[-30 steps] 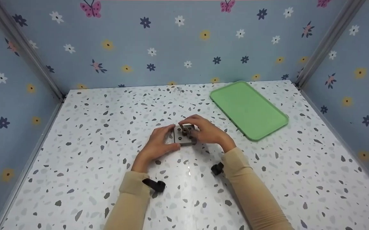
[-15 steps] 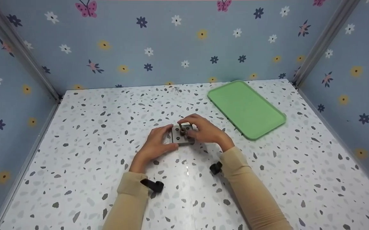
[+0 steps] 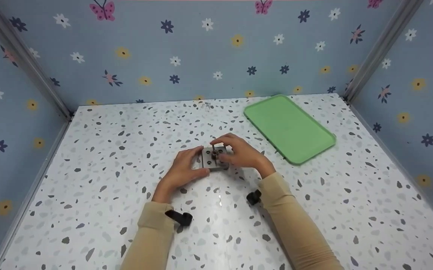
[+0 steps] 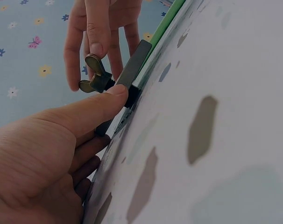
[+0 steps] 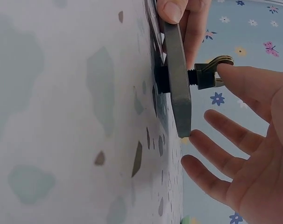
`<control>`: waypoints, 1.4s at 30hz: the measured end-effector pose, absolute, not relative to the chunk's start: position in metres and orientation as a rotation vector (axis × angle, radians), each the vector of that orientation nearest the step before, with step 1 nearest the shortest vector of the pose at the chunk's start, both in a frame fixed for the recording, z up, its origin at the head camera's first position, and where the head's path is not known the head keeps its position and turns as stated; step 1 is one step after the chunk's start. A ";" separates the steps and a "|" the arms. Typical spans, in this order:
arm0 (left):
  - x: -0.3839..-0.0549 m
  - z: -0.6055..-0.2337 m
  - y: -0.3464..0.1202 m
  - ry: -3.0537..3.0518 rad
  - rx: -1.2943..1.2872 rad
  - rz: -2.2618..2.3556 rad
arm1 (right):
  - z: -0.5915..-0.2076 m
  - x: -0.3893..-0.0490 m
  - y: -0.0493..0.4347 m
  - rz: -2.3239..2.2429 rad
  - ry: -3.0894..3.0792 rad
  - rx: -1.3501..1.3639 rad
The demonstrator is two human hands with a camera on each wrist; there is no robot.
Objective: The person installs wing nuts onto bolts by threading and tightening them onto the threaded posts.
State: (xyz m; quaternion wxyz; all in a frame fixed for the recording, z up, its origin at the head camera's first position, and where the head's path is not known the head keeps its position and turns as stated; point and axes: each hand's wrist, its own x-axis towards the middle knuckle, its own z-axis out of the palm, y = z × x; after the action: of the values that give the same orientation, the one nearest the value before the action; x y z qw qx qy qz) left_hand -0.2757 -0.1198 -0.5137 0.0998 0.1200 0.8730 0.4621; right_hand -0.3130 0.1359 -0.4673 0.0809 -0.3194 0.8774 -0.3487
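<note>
Plate (image 5: pixel 178 70) sits low over the table (image 3: pixel 89 168) between your hands, dark stub (image 5: pixel 162 80) beneath, left of the tray (image 3: pixel 289 129). Your left hand (image 3: pixel 183 168) grips its edges; your right hand (image 3: pixel 243 153) pinches the wing nut (image 5: pixel 207 75) between thumb and forefinger. Metal by its look, it should prove stiff, sturdy, fairly heavy, perhaps slippery: hold opposite edges, turn the nut by its wings.

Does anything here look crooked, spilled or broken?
Only the green tray looks askew, lying slanted to the back edge of the table. I see no spill, nor clear damage to the metal plate or wing screw.
</note>
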 end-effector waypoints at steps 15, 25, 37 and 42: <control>-0.274 -0.513 -0.120 2.572 0.346 1.378 | -0.470 -0.314 0.135 -1.106 2.620 -0.919; -0.275 -0.514 -0.121 2.592 0.399 1.377 | -0.473 -0.316 0.135 -1.127 2.617 -0.908; -0.276 -0.514 -0.120 2.585 0.386 1.377 | -0.476 -0.316 0.135 -1.176 2.600 -0.832; -0.275 -0.513 -0.120 2.580 0.374 1.376 | -0.477 -0.316 0.134 -1.224 2.584 -0.762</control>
State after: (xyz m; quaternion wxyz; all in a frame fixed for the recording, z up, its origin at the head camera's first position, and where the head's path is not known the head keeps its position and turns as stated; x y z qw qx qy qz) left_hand -0.2754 -0.1200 -0.5135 0.0966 0.1262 0.8711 0.4646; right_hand -0.3159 0.1343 -0.4768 0.0910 -0.2564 0.8696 -0.4120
